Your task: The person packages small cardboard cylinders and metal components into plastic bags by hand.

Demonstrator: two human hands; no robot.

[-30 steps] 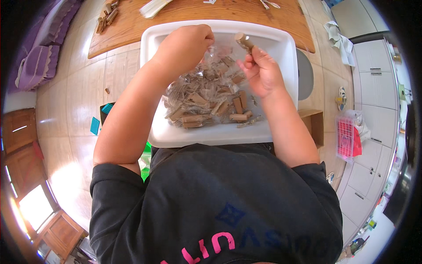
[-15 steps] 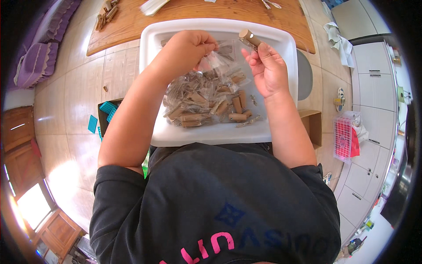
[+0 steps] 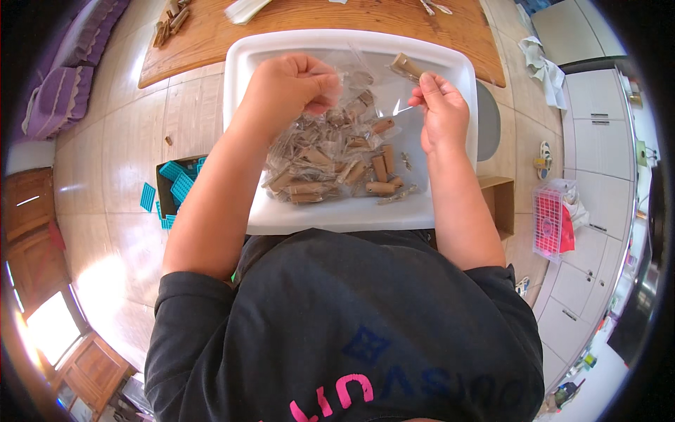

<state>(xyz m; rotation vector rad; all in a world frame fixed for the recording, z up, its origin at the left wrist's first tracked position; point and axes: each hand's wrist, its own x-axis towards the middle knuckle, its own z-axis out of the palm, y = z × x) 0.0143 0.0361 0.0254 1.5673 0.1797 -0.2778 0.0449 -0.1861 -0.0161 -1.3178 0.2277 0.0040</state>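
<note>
Over the white tub's (image 3: 316, 222) far right, the right hand (image 3: 444, 109) pinches a brown tube (image 3: 409, 67) — long axis slanting away and leftward. The left hand (image 3: 292, 84), apart over the tub's far left, seems closed on a clear bag (image 3: 349, 69) — fingertips hard to see.

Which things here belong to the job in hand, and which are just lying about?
Seemingly in use:
brown cylinder in the right hand
clear bag in the left hand
bagged brown pieces
white tub

Seemingly lying about:
teal racks
grid basket
sandal
</note>
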